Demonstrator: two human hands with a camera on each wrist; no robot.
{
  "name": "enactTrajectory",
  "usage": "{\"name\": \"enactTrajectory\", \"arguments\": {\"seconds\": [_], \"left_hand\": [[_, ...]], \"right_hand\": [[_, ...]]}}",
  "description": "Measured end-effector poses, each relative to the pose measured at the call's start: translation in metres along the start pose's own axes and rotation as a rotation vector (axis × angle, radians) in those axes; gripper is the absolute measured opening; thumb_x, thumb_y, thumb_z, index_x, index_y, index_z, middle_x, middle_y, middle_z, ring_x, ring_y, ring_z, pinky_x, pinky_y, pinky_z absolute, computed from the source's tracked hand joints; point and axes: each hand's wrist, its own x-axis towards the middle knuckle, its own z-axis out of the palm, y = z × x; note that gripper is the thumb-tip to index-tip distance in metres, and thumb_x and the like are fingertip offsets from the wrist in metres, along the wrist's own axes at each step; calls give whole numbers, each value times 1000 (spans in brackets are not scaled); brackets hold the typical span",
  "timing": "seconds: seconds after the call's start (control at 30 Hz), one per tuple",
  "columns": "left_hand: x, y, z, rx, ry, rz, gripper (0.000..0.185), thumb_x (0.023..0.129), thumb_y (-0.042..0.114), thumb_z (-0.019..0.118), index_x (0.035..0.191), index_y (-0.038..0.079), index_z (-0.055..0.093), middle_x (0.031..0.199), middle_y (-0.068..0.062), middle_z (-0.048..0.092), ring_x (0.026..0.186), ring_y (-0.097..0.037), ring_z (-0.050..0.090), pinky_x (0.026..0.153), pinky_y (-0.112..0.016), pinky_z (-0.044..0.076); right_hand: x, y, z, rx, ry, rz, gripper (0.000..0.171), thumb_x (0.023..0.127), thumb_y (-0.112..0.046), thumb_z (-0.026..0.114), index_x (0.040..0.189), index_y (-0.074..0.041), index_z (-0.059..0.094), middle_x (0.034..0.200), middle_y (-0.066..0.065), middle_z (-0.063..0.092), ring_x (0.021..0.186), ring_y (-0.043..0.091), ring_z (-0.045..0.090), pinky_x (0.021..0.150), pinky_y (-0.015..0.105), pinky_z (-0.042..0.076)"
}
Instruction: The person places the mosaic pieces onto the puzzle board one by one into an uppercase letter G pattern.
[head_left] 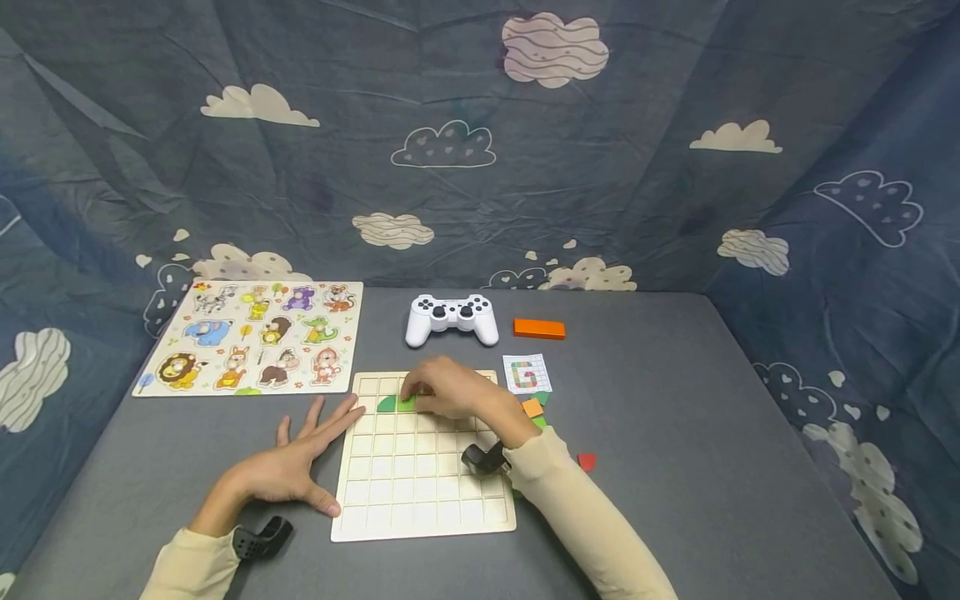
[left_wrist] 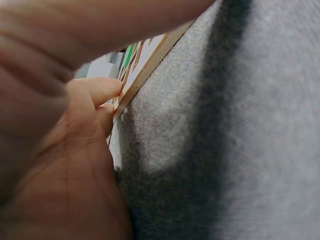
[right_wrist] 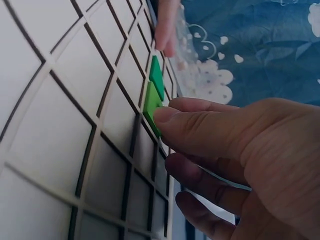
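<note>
Right hand [head_left: 450,392] presses a green tile [right_wrist: 152,105] with curled fingertips into the grid board [head_left: 420,492], second row, beside another green piece [head_left: 387,405]. Left hand [head_left: 300,458] flat, fingers spread, against the board's left edge.

Both arms wear long, pale cream sleeves that end at the wrists, leaving the left hand [head_left: 296,467] and right hand [head_left: 450,392] bare. A small black device sits at each wrist, one by the left cuff [head_left: 258,537] and one by the right cuff [head_left: 483,458], each dark, rounded and matte.
</note>
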Motion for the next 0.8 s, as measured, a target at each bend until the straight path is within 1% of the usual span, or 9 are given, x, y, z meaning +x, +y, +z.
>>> {"name": "enactTrajectory", "arguments": {"seconds": [0.1,0.27,0.47,0.6,0.7,0.8], "left_hand": [[0,0,0,-3,-2,3,128,62,38,91,162,12,15,169,-15,-8,143,-50,-33,96,-79,-26],[-1,0,1,-5,-1,-2,128,62,37,91,162,12,15,169,-14,-8,143,-50,-34,96,-79,-27],[-1,0,2,-5,1,-12,128,62,37,92,162,13,16,170,-12,-8,144,-48,-33,96,-78,-27],[-1,1,1,-7,2,-9,128,61,37,92,162,13,16,169,-13,-8,144,-48,-34,97,-77,-27],[-1,2,0,-7,2,2,128,62,38,91,162,12,15,169,-14,-8,144,-48,-34,97,-77,-27],[-1,2,-1,3,-2,7,128,63,38,91,162,13,15,169,-13,-7,144,-47,-34,98,-78,-26]], "right_hand": [[-8,2,-3,11,16,4,17,92,-13,70,109,-14,76,104,-2,73,89,11,63,81,24,50],[-22,8,-8,30,38,30,18,92,-13,71,109,-13,75,103,-1,74,90,12,64,82,25,52],[-41,17,-15,50,68,18,19,91,-11,72,111,-11,75,106,-1,75,94,14,67,85,28,54],[-55,22,-20,60,66,26,21,92,-10,70,112,-10,74,108,0,75,96,16,68,87,31,54],[-65,29,-23,52,67,40,20,91,-11,69,111,-10,74,106,1,74,93,16,66,84,30,53],[-75,36,-26,46,77,53,17,90,-11,70,106,-11,74,101,0,73,88,18,65,81,31,52]]}}
